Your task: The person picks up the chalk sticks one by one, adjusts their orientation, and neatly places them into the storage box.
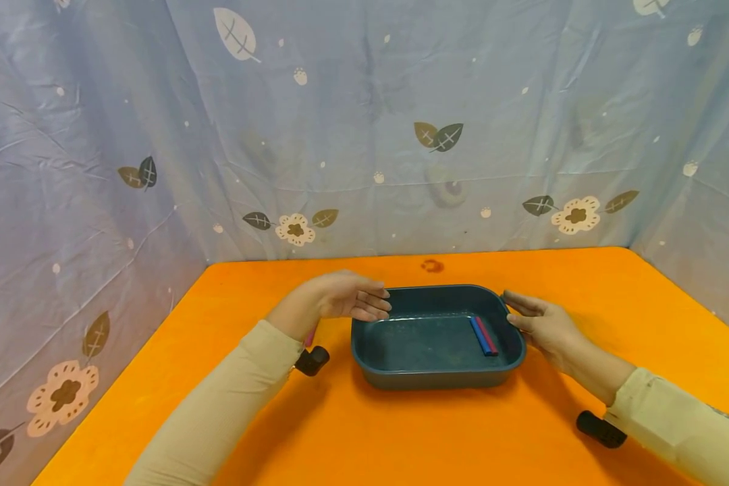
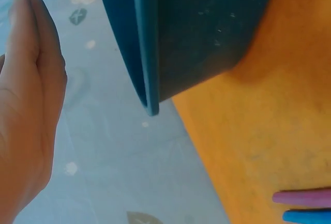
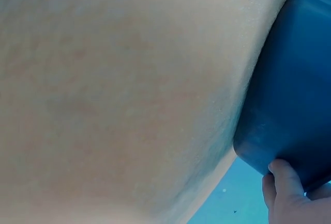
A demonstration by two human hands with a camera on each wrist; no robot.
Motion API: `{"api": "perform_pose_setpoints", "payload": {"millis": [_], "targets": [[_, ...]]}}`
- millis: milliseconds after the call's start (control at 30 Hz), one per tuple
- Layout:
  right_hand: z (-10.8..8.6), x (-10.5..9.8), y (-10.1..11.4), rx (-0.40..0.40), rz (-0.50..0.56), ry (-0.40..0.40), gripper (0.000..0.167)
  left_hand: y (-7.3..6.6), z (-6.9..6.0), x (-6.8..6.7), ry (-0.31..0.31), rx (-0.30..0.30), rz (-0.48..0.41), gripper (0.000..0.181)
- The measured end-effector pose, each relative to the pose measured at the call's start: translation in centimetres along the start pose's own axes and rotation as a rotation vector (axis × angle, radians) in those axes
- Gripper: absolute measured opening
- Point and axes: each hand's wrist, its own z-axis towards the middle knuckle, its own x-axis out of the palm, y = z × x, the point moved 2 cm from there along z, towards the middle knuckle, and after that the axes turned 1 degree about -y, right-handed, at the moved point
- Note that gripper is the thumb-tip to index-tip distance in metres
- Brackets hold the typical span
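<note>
A dark teal rectangular plastic basin (image 1: pixel 440 379) stands on the orange table. Inside it, towards the right end, a blue stick (image 1: pixel 481 337) and a pink stick (image 1: pixel 488 335) lie side by side. My left hand (image 1: pixel 355 297) hovers by the basin's far left corner, fingers stretched out and holding nothing; the left wrist view shows a gap between hand and rim. At the right end, my right hand (image 1: pixel 547 331) grips the rim, thumb over the edge and fingers along the outside. Much of the right wrist view is covered by skin close up.
Another pink stick (image 2: pixel 302 198) and blue stick (image 2: pixel 307 217) lie on the table (image 1: pixel 401 432) left of the basin, mostly hidden behind my left wrist from above. A patterned curtain (image 1: pixel 364 169) encloses the back and sides. Black wrist devices (image 1: pixel 601 429) hang under both wrists.
</note>
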Motion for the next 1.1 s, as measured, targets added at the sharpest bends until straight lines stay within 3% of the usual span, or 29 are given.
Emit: {"api": "perform_pose_setpoints", "payload": {"millis": [500, 800, 1100], "targets": [[0.0, -0.2, 0.0, 0.001, 0.017, 0.0, 0.06, 1.7, -1.3, -2.1, -0.046, 0.043, 0.017, 0.045], [0.1, -0.2, 0.1, -0.003, 0.013, 0.005, 0.06, 2.5, -2.2, -3.8, -0.105, 0.078, 0.0, 0.044], [0.2, -0.4, 0.1, 0.011, 0.011, 0.017, 0.061, 3.5, -2.6, -4.8, -0.132, 0.065, -0.002, 0.047]]}}
